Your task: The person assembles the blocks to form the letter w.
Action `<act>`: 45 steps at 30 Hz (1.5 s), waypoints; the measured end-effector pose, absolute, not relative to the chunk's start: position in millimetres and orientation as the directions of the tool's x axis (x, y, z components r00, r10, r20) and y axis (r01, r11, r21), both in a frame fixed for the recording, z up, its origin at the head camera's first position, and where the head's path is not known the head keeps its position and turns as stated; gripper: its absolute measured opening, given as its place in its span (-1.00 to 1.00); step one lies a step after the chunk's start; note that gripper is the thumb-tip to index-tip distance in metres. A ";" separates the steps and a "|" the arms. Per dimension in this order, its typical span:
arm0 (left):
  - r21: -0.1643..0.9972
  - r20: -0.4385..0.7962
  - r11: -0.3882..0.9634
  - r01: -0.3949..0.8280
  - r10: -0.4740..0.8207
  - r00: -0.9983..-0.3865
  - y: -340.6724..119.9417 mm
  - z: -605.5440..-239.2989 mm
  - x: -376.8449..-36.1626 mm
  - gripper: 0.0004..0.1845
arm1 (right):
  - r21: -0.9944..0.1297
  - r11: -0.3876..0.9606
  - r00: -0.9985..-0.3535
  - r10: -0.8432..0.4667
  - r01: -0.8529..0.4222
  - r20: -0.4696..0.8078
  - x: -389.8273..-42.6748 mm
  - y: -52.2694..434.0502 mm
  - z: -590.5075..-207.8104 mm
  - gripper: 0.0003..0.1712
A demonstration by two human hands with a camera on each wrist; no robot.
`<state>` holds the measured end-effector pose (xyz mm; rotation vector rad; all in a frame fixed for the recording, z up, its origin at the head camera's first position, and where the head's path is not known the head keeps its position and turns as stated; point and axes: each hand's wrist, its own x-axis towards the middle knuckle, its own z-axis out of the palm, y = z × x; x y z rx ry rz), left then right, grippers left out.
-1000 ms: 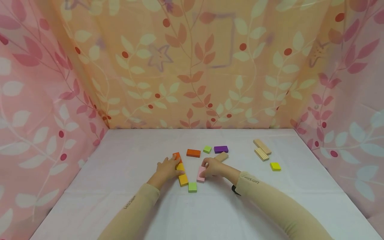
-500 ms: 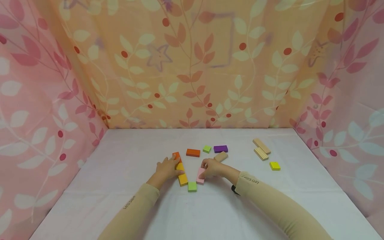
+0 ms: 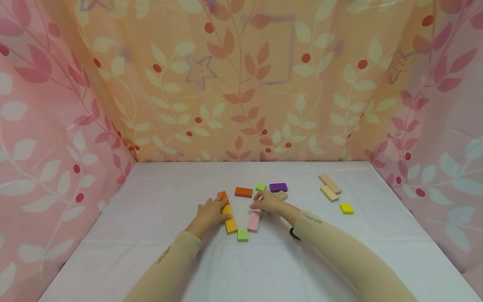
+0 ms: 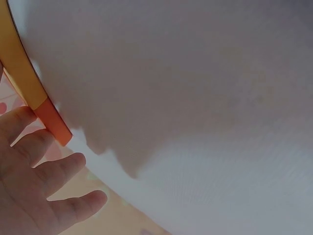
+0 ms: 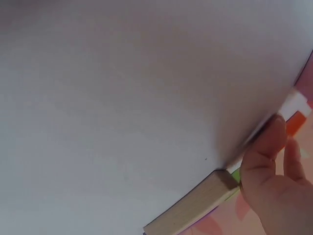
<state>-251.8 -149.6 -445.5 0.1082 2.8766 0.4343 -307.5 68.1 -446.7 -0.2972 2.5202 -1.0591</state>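
Note:
My left hand point(image 3: 210, 212) lies flat with straight fingers against a row of blocks: an orange block point(image 3: 222, 195) at the far end, then yellow blocks point(image 3: 229, 225). In the left wrist view its spread fingers point(image 4: 58, 169) sit beside the yellow block point(image 4: 19, 68) and the orange block point(image 4: 55, 125). A pink block point(image 3: 253, 222) lies free just right of the row, with a green square point(image 3: 242, 235) in front. My right hand point(image 3: 268, 202) is past the pink block's far end, partly over a wooden block point(image 3: 281, 194) point(image 5: 190, 205), and grips nothing I can see.
Behind the hands lie an orange block point(image 3: 243, 192), a small green square point(image 3: 260, 186) and a purple block point(image 3: 278, 187). Two wooden blocks point(image 3: 329, 188) and a yellow square point(image 3: 346, 208) sit to the right. Patterned fabric walls point(image 3: 241, 84) enclose the white table point(image 3: 151, 260).
My right hand has let go of the pink block and moved away from me toward the wooden block. The pink block now lies uncovered. My left hand has stayed put.

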 end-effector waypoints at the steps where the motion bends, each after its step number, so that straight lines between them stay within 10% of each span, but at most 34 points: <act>1: 0.300 -0.215 0.953 0.038 0.106 -0.971 -149.4 -445.7 -251.7 -0.22 | -0.732 0.679 -0.911 -0.328 -0.044 -0.250 -311.4 67.0 -448.3 -0.60; 32: 0.316 -0.205 0.948 0.031 0.100 -0.974 -148.9 -447.0 -250.0 -0.22 | -0.709 0.696 -0.930 -0.326 -0.115 -0.169 -348.7 58.0 -457.6 -0.60; 45: 0.322 -0.207 0.946 0.027 0.098 -0.973 -149.6 -447.0 -250.2 -0.22 | -0.929 0.359 -0.929 -0.305 0.092 -0.210 -341.4 82.6 -436.6 -0.54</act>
